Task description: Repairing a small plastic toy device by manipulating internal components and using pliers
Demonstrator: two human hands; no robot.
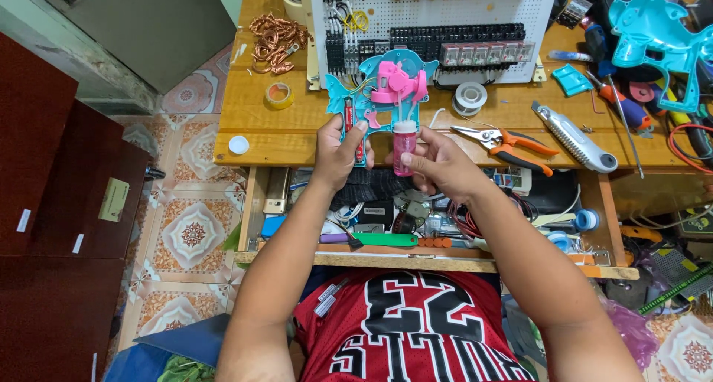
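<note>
Head view, looking down over the wooden workbench (245, 122): both hands are up at the front edge w/ an opened teal plastic toy shell (356, 100), fish- or dolphin-shaped, its insides showing. Left hand (338, 148) has fingers clamped on the shell's lower left, thumb pressed near a red strip, prob. a battery slot, can't tell for sure. Right hand (438, 163) has thumb & fingertips pinched together round a small pink bottle (404, 146), which sits upright just under the pink inner mechanism (397, 85), its white neck touching or nearly touching that part; exact seating is hidden. So the bottle is at the toy's lower middle, between the two hands, above the bench edge. Judging from this, the step in hand is fitting or turning the bottle at the mechanism's mouth. To do it well: keep the left grip firm so the shell doesn't twist, hold the bottle in line w/ the neck, not tilted, & turn gently since thin plastic could cross-thread or crack. Watch the thin wires inside the shell, near the left thumb. Nearby on the bench: orange-handled pliers (509, 143) just right of the right hand, a grey utility knife (575, 138), solder spool (470, 98), tape roll (278, 95), copper wire tangle (276, 42), a second teal shell half (661, 37) at far right.
</note>
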